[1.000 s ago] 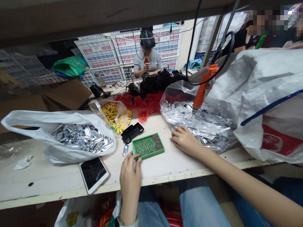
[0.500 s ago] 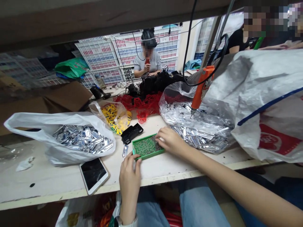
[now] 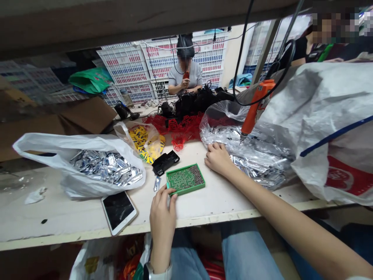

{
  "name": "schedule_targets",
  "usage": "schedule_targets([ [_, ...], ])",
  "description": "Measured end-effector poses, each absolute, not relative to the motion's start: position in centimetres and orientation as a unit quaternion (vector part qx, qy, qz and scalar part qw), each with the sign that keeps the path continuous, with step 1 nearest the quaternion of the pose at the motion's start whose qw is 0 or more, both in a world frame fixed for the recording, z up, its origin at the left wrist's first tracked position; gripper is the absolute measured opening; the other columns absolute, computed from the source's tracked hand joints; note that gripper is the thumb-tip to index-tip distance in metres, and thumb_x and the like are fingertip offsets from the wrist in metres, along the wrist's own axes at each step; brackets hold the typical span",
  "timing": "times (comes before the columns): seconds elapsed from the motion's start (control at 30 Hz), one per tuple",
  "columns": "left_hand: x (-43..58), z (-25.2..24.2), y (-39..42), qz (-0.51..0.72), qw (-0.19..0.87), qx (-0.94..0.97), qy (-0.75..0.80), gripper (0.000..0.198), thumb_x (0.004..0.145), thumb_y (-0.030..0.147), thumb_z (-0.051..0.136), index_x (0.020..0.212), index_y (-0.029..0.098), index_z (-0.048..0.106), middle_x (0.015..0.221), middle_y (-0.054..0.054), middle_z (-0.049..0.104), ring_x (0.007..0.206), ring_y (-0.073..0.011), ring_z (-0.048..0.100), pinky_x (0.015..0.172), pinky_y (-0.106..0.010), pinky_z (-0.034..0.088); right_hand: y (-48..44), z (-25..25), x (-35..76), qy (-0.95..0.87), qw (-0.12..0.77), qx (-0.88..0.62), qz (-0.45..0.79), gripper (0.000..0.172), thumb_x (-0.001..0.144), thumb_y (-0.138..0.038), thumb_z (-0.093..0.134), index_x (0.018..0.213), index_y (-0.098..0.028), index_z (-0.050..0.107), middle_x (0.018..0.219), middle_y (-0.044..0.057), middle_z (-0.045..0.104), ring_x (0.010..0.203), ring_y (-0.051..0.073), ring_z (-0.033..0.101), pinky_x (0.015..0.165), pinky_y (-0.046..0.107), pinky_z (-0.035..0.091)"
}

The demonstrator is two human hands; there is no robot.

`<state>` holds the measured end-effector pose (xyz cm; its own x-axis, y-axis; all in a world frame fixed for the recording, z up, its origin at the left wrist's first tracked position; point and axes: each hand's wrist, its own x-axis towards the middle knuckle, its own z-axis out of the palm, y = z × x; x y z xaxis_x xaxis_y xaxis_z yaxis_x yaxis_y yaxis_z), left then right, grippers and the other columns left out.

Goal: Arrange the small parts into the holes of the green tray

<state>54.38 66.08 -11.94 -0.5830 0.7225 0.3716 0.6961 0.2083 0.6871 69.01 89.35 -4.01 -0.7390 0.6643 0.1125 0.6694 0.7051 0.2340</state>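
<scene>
My left hand reaches up from the table's front edge, its fingers closed together on the near left corner of a green tray full of small screws. My right hand rests on the table just beyond the tray's far right corner. Its fingers are curled against the clear bag of silver parts, and I cannot see what they pinch, if anything. A black plastic part and a small silver piece lie left of the tray.
A white bag of silver packets and a phone lie at left. An orange electric screwdriver hangs over the clear bag, with a big sack at right. A bag of yellow parts and red parts sit behind. A person works opposite.
My right hand moved left onto the tray's far corner, then drew back up to the edge of the clear bag. My left hand has stayed on the tray's corner.
</scene>
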Motion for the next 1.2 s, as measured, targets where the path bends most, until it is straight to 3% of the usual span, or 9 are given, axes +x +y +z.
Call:
schedule_targets([
  [0.23,54.3,-11.7,66.1,0.433,0.028,0.451,0.780,0.018,0.096,0.030,0.055,0.099,0.025,0.072,0.119,-0.011,0.074,0.116,-0.0315,0.068,0.096,-0.047,0.057,89.1,-4.7,67.9,-0.931,-0.036,-0.329,-0.154,0.016,0.099,-0.026,0.063,0.104,-0.015,0.072,0.116,0.008,0.072,0.120,0.025,0.063,0.108,0.050,0.046],
  [0.43,54.4,-11.7,66.0,0.431,0.034,0.447,0.783,0.020,0.097,0.031,0.053,0.100,0.025,0.072,0.119,-0.010,0.074,0.118,-0.0307,0.067,0.098,-0.046,0.056,89.2,-5.5,67.5,-0.940,-0.027,-0.309,-0.144,0.017,0.098,-0.031,0.066,0.101,-0.014,0.070,0.109,0.008,0.073,0.109,0.022,0.068,0.100,0.046,0.054],
  [0.67,53.8,-11.7,66.3,0.428,0.032,0.433,0.793,0.020,0.096,0.029,0.049,0.099,0.024,0.069,0.113,-0.011,0.074,0.114,-0.0308,0.068,0.096,-0.046,0.056,90.2,-5.6,70.1,-0.940,0.044,-0.322,-0.103,0.014,0.098,-0.024,0.061,0.099,-0.014,0.072,0.104,0.007,0.073,0.107,0.023,0.065,0.098,0.042,0.047],
  [0.83,51.7,-11.0,65.4,0.394,0.009,0.420,0.818,0.021,0.094,0.029,0.052,0.102,0.020,0.069,0.104,-0.015,0.074,0.100,-0.0363,0.068,0.089,-0.055,0.055,90.5,-5.0,72.0,-0.929,0.094,-0.352,-0.065,0.028,0.099,-0.014,0.049,0.109,-0.015,0.076,0.105,0.013,0.074,0.106,0.027,0.061,0.093,0.040,0.040],
  [1.0,52.9,-8.9,66.7,0.390,-0.051,0.415,0.820,0.027,0.095,0.026,0.051,0.113,0.016,0.069,0.136,-0.023,0.062,0.127,-0.0435,0.056,0.104,-0.066,0.045,90.2,-5.2,71.2,-0.931,0.081,-0.352,-0.053,0.023,0.097,-0.020,0.056,0.102,-0.015,0.078,0.106,0.014,0.074,0.109,0.031,0.057,0.094,0.043,0.037],
  [1.07,54.7,-7.5,68.8,0.401,-0.073,0.472,0.782,0.027,0.099,0.023,0.047,0.114,0.016,0.068,0.134,-0.021,0.064,0.125,-0.0376,0.059,0.105,-0.059,0.047,90.2,-5.4,70.6,-0.934,0.072,-0.345,-0.050,0.021,0.095,-0.018,0.058,0.099,-0.015,0.079,0.106,0.014,0.074,0.110,0.031,0.056,0.095,0.043,0.036],
  [1.13,56.7,-6.3,71.6,0.368,-0.021,0.570,0.734,0.028,0.099,0.014,0.045,0.116,0.018,0.067,0.124,-0.014,0.071,0.118,-0.0288,0.065,0.105,-0.047,0.051,90.4,-5.4,70.3,-0.935,0.068,-0.344,-0.046,0.022,0.094,-0.014,0.057,0.099,-0.015,0.079,0.105,0.013,0.075,0.110,0.030,0.056,0.096,0.042,0.036],
  [1.2,58.3,-5.6,74.6,0.335,0.011,0.615,0.714,0.027,0.096,0.010,0.051,0.114,0.020,0.069,0.115,-0.011,0.075,0.109,-0.0262,0.069,0.100,-0.042,0.055,90.9,-5.2,70.5,-0.932,0.074,-0.352,-0.042,0.027,0.094,-0.011,0.053,0.104,-0.016,0.078,0.105,0.014,0.075,0.110,0.029,0.056,0.096,0.042,0.036],
])
